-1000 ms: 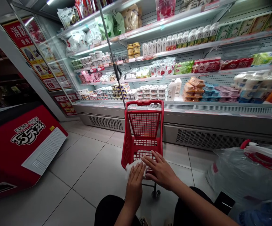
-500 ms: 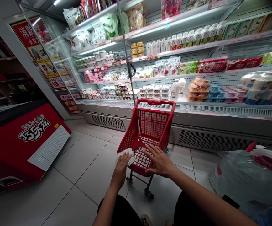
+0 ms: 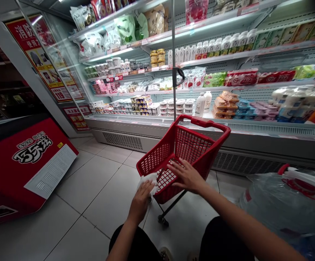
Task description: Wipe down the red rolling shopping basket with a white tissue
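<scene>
A red plastic shopping cart (image 3: 157, 165) with lattice walls stands in front of my knees, turned at an angle, its handle toward the fridge. My left hand (image 3: 142, 197) presses a white wipe (image 3: 149, 177) against the cart's near left corner, with the fingers over the cloth. Over the near right side of the basket, my right hand (image 3: 187, 175) has its fingers spread and stretched out. It appears to rest on the rim there, though the contact under the palm is hidden. Nothing lies in the visible part of the basket.
Behind the cart runs an open-front fridge (image 3: 119, 125) stocked with yogurts, bottles and bags. A red chest freezer (image 3: 59, 163) stands left. Large wrapped water jugs (image 3: 274, 199) sit close on the right. Pale tiles (image 3: 92, 203) cover the floor.
The cart has swung round, its handle end moving to the right. Both hands stay near its close edge; the left still has the wipe. The fridge's glass door edge appears farther right.
</scene>
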Available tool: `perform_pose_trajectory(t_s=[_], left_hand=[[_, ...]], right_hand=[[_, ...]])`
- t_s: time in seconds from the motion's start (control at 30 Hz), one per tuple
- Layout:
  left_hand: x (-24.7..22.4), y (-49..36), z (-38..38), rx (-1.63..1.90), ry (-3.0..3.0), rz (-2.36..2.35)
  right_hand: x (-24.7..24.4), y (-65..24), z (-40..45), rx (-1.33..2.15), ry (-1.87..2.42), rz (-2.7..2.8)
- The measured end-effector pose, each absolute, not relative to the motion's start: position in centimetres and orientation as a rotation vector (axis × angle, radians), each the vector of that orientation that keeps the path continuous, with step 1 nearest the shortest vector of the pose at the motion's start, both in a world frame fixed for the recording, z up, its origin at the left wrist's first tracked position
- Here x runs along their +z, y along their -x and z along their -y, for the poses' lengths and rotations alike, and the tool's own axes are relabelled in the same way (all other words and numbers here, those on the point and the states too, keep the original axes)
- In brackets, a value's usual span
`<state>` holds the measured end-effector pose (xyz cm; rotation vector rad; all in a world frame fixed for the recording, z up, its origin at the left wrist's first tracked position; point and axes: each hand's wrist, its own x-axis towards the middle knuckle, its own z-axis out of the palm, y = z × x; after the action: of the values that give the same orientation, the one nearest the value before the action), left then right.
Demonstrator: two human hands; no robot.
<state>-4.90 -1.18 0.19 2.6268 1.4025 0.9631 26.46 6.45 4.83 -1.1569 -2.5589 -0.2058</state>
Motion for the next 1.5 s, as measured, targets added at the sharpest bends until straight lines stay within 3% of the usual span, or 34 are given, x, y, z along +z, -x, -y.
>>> perform_pose_trajectory(t_s=[0.3, 0.63, 0.93, 1.07, 1.33, 1.5], left_hand=[[0.0, 2.9, 1.2, 1.21, -2.139, -1.775], [1.0, -6.0, -0.8, 0.989, -2.727, -1.867], [1.5, 5.3, -0.4, 0.912, -2.764, -1.975], [0.8, 4.0, -0.3, 1.046, -2.671, -2.032], [1.3, -9.6, -2.5, 1.092, -2.805, -1.74], [1.9, -5.5, -2.6, 0.977, -2.976, -1.588]], right_hand=[[4.5, -25.2, -6.2, -0.322, 1.264, 2.462], [4.9, -21.9, -4.1, -0.174, 1.197, 2.453], [7.5, -28.3, -3.8, -0.38, 1.42, 2.389], [7.9, -28.4, -3.5, -0.362, 1.53, 2.385], [8.6, -26.6, -4.1, -0.336, 1.534, 2.426], [8.9, -29.4, -3.8, -0.433, 1.446, 2.443]])
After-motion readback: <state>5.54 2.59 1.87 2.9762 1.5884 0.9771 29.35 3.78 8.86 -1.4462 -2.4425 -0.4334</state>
